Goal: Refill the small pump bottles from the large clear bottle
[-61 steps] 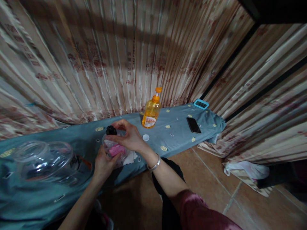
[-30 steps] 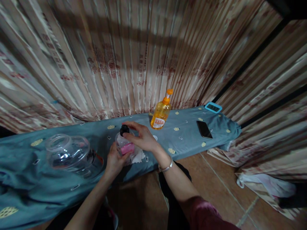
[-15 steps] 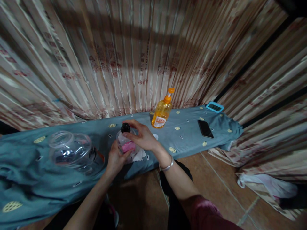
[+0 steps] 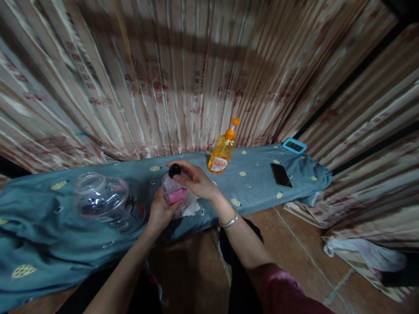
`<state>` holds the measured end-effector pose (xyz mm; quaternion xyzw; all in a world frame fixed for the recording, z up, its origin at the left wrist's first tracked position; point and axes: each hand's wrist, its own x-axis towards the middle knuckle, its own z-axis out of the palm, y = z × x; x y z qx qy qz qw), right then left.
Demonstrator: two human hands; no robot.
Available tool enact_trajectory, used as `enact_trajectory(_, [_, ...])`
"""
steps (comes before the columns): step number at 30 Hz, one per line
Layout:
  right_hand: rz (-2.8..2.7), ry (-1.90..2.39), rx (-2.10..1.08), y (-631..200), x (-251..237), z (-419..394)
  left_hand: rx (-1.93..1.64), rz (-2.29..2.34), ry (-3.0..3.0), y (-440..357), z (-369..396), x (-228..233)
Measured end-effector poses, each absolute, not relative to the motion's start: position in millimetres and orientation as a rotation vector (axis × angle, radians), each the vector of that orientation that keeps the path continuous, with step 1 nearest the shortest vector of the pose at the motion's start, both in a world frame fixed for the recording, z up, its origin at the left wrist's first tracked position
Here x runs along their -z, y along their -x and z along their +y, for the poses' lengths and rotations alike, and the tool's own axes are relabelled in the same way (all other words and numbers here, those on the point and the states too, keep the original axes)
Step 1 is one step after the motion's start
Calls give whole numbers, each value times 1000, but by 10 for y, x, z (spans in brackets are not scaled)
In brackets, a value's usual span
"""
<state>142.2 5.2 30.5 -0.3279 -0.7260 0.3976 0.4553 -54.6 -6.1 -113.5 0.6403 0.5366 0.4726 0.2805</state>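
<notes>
Two-handed hold: left hand (image 4: pixel 160 208) cups the pink-labelled bottle (image 4: pixel 170 185), right hand (image 4: pixel 198 181) pinches its black cap (image 4: pixel 175 170) | between clear jug (image 4: pixel 104 200), left, and orange pump bottle (image 4: pixel 223 152), far right | looks light, smooth, possibly slippery; best gripped around the body | white disc (image 4: pixel 214 182), whole two seconds ago, now mostly hidden

The lower part of the clear bottle (image 4: pixel 167 185) is partly covered by the left hand (image 4: pixel 161 209), and the print on its pink label (image 4: pixel 177 196) is too blurred to be read. The white disc (image 4: pixel 214 183) is partly hidden by the right hand (image 4: pixel 195 180). The surface (image 4: pixel 42 237) is cut off by the left edge.
</notes>
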Motion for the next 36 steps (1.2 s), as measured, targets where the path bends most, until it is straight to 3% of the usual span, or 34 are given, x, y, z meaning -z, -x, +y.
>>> enact_trajectory(10, [-1677, 1039, -774, -1310, -402, -104, -1260, 1441, -1700, 520, -73, 1104])
enact_trajectory(26, [-1611, 756, -1023, -1508, -407, 4, -1277, 1386, -1704, 517, -69, 1144])
enact_trajectory(32, [-1508, 1006, -867, -2093, -356, -91, -1243, 1440, -1703, 507, -57, 1097])
enact_trajectory(36, [-1532, 1278, -748, -2517, 36, -308, -1241, 1451, -1731, 518, -29, 1137])
